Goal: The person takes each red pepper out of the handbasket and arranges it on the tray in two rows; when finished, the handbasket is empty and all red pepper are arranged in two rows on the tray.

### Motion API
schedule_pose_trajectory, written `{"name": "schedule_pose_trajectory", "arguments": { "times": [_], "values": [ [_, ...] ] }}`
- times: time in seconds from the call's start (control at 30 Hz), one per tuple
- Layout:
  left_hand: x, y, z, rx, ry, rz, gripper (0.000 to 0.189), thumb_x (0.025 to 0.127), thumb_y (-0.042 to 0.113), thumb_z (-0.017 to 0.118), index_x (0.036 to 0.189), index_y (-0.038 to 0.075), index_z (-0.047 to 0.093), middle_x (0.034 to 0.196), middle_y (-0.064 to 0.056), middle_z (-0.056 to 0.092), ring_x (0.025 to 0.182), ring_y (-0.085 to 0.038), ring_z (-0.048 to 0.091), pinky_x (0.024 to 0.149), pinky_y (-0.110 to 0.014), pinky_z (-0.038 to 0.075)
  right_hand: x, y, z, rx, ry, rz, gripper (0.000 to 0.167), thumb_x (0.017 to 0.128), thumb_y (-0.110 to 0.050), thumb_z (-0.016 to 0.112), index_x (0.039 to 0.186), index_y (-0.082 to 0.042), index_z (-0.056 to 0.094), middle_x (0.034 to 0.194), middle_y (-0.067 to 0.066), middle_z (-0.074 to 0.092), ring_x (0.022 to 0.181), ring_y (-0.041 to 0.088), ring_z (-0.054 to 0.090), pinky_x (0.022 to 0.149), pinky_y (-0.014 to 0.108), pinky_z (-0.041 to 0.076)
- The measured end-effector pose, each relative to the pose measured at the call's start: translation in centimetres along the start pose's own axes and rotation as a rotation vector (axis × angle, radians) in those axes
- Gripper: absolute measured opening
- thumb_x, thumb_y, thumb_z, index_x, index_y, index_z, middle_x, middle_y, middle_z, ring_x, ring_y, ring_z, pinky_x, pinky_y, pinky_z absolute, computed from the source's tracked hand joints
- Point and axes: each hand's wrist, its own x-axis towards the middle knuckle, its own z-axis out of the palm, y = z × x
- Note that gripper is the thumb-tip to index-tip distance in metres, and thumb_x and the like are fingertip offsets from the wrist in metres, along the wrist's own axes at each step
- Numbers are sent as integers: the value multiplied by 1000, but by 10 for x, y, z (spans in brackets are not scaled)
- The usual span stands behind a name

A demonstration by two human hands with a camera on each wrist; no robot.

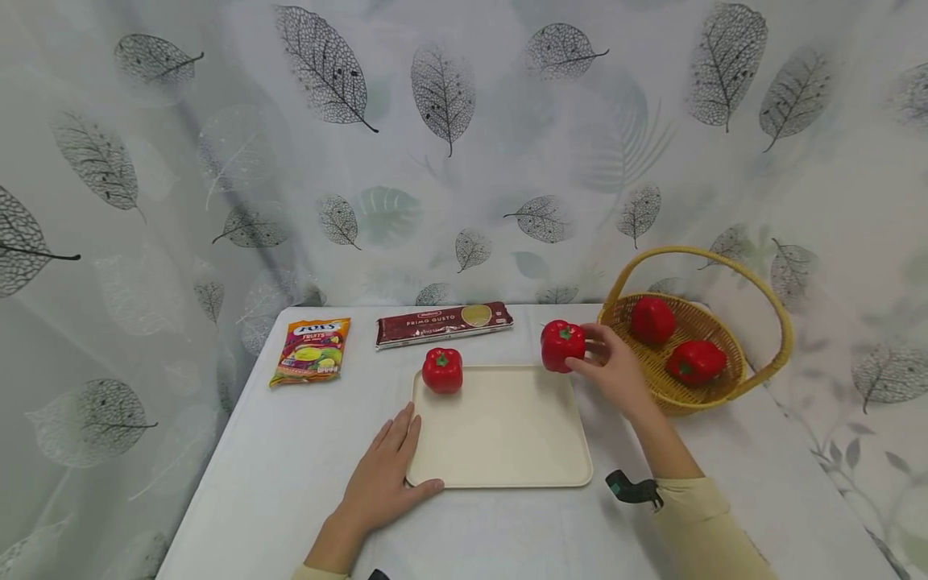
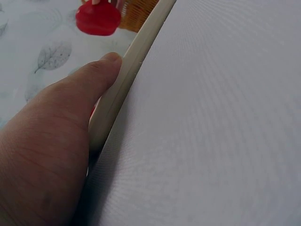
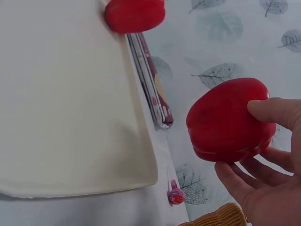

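My right hand (image 1: 615,366) grips a red bell pepper (image 1: 562,346) with thumb and fingertips, at the far right corner of a cream tray (image 1: 500,427). In the right wrist view that pepper (image 3: 228,120) is held off to the side of the tray's corner. A second red bell pepper (image 1: 442,371) sits at the tray's far left corner. Flat at the tray's left side lies my left hand (image 1: 384,475), fingers straight. Its thumb (image 2: 96,77) touches the tray's near rim in the left wrist view.
A yellow wicker basket (image 1: 735,358) with a tall handle stands at the right, holding two red bell peppers. Behind the tray is a dark red biscuit pack (image 1: 444,324). A candy bag (image 1: 312,351) lies far left. A small pink item (image 3: 176,194) shows near the tray's corner.
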Motion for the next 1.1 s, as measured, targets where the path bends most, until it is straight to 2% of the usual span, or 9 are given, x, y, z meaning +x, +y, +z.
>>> {"name": "schedule_pose_trajectory", "arguments": {
  "times": [0.4,0.6,0.93,1.1],
  "values": [
    [-1,2,-1,9,31,19,117,92,86,58,169,2,34,180,-11,18,164,-24,22,132,-46,21,-2,2,13,56,-33,-12,74,94,-17,88,157,-6,50,152,21,58,139,43,58,106,53,54],
    [-1,2,-2,-4,9,5,117,92,85,59,170,4,31,181,-8,14,165,-22,18,133,-43,16,-4,4,21,75,-61,7,78,93,-16,89,159,-7,49,155,21,55,141,45,55,108,54,53],
    [-1,1,-1,10,31,17,117,92,86,58,169,2,34,180,-11,18,164,-24,22,132,-46,21,-4,15,35,90,-71,17,76,93,-15,88,158,-6,49,153,22,56,141,46,55,109,53,53],
    [-1,1,-1,5,12,7,117,92,86,57,170,3,31,181,-9,14,165,-22,19,133,-44,17,-3,20,43,114,-76,8,73,93,-9,87,156,-5,50,151,21,57,141,43,55,110,50,52]
  ]
}}
